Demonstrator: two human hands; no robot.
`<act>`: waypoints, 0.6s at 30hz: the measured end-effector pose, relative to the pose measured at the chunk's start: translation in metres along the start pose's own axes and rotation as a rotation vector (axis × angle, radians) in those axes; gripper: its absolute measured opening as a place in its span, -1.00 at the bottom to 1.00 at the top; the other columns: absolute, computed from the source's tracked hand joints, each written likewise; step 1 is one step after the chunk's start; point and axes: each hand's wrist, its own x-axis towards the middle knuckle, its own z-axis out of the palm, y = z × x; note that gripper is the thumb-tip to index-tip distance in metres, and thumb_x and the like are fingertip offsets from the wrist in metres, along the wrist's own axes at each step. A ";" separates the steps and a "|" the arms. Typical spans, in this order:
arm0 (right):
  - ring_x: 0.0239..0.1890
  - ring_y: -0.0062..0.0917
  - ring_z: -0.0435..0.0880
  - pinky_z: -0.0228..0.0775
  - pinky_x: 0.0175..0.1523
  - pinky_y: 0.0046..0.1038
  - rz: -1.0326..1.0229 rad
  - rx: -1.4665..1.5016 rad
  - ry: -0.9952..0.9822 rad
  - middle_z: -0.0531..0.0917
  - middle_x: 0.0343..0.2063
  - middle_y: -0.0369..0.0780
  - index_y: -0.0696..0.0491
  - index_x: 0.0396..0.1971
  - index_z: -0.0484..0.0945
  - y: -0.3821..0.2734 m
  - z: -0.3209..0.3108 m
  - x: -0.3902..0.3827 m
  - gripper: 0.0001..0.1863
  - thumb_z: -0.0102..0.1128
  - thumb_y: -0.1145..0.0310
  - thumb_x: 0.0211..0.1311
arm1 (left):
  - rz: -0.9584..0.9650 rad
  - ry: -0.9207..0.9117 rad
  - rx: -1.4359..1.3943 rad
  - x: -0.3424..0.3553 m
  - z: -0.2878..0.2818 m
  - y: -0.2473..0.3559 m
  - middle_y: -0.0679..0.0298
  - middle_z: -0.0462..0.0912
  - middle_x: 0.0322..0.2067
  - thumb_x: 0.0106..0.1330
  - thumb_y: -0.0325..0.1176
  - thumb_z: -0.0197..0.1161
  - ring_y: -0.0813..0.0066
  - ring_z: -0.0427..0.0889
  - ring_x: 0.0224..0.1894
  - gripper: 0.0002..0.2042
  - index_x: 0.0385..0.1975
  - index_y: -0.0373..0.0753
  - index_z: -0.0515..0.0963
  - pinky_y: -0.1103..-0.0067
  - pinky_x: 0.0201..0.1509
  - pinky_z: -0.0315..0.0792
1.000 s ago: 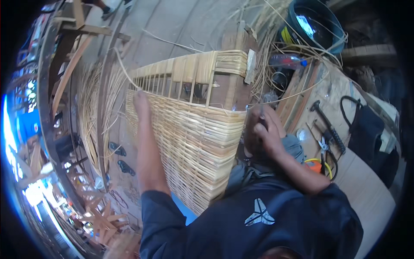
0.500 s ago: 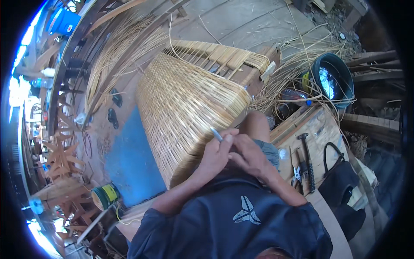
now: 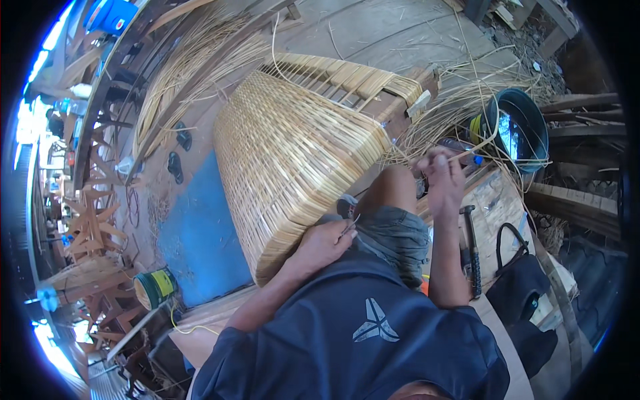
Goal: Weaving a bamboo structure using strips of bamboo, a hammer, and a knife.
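A large woven cane panel (image 3: 293,147) stands tilted in front of me, its light strips packed closely over one face. My left hand (image 3: 323,245) rests by its near lower edge. Its fingers are closed on a slim pointed metal tool (image 3: 349,227), of which only a short length shows. My right hand (image 3: 445,183) is raised beyond my knee, near the dark green bucket (image 3: 520,130). A pale cane strip (image 3: 477,148) runs from its fingers toward the bucket's rim, pinched between the fingertips.
A hammer (image 3: 471,250) lies on the wooden board at my right, beside a black bag (image 3: 523,287). Loose cane strands (image 3: 460,100) tangle around the bucket. A blue sheet (image 3: 203,233) covers floor at left, near slippers (image 3: 175,167) and a green can (image 3: 155,288).
My hands have parted. The right hand has moved away to the right and up, and now holds a cane strip. My left hand has dropped slightly, keeping the pointed tool.
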 end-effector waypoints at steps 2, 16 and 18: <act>-0.24 -0.42 0.56 0.39 -0.01 -0.35 -0.035 -0.057 0.001 0.53 -0.44 -0.22 0.15 -0.11 0.39 0.003 -0.004 -0.005 -0.76 -0.07 0.31 0.37 | -0.030 -0.025 -0.012 0.000 0.000 0.000 -0.01 0.57 -0.38 0.28 -0.25 0.09 0.07 0.59 -0.31 -0.75 -0.25 -0.33 0.50 0.37 -0.23 0.43; -0.24 -0.33 0.57 0.39 0.01 -0.24 -0.175 0.105 0.004 0.55 -0.43 -0.15 0.18 -0.06 0.36 0.010 -0.019 0.005 -0.72 -0.08 0.31 0.37 | -0.260 -0.125 0.059 0.030 0.019 -0.017 0.05 0.59 -0.37 0.28 -0.28 0.08 0.33 0.59 -0.30 -0.75 -0.21 -0.35 0.50 0.52 -0.17 0.42; -0.24 -0.32 0.57 0.39 0.01 -0.23 -0.194 0.078 0.003 0.56 -0.43 -0.13 0.19 -0.03 0.33 0.010 -0.020 0.009 -0.71 -0.10 0.32 0.38 | -0.284 -0.139 0.044 0.033 0.021 -0.020 0.04 0.59 -0.34 0.29 -0.28 0.07 0.28 0.60 -0.28 -0.75 -0.22 -0.36 0.49 0.51 -0.16 0.42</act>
